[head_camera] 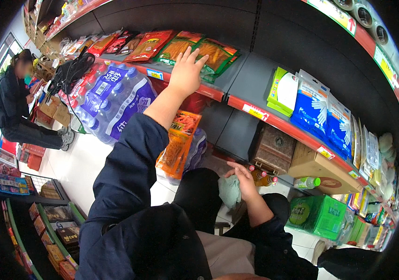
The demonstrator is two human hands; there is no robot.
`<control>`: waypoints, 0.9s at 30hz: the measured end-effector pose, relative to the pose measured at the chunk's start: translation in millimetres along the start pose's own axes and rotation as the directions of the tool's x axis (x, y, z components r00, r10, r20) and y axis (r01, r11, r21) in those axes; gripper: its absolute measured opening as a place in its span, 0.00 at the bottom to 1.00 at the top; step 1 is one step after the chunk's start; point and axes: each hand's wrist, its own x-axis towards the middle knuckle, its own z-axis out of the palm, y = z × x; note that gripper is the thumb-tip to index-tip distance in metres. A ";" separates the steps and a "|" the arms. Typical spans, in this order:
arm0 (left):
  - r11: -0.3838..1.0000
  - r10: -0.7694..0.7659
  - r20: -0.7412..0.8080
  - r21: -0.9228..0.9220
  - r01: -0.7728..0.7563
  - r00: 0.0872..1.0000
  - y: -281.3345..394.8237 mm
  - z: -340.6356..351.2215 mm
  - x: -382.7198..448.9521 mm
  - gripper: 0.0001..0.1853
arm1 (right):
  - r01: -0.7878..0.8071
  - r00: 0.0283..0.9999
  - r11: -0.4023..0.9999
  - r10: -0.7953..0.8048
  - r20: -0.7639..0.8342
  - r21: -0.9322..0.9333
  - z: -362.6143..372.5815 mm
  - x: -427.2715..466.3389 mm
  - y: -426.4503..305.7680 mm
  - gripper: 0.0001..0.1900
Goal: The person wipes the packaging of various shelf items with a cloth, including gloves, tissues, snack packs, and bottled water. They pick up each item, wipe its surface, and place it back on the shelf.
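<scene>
My left hand [188, 71] is stretched up to the shelf, fingers spread, its fingertips on a green-edged snack packet [214, 56] with orange-brown strips inside. Another packet of the same kind [178, 47] lies just left of it. Beside that, a red snack packet [151, 43] leans in the row. Low over my lap, my right hand [243, 178] holds a crumpled pale green cloth [230, 191]. Part of the cloth is hidden behind my fingers. Below the shelf edge, an orange snack bag [178, 145] rests near my knee.
Purple-wrapped water bottles [115, 99] are stacked left of my arm. Blue packs of disposable gloves [310, 105] stand on the right part of the shelf [245, 75]. Beneath are a cardboard box [322, 169] and a green package [318, 215]. A person [17, 101] sits at far left.
</scene>
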 end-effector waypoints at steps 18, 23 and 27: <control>0.971 -0.007 -0.190 -0.234 -0.038 0.982 51.1 -40.3 -72.6 0.23 | -0.113 0.994 0.993 0.113 0.004 0.040 5.5 -0.6 -5.2 0.21; 0.939 -0.003 0.008 -0.343 0.006 1.000 77.1 -67.8 -146.3 0.21 | -0.093 0.996 0.996 0.093 0.005 -0.012 3.4 0.4 -0.4 0.21; 0.893 -0.064 0.099 -0.438 0.101 0.993 86.3 -79.3 -201.1 0.20 | -0.086 0.996 0.996 0.086 0.003 0.014 0.2 0.6 2.8 0.22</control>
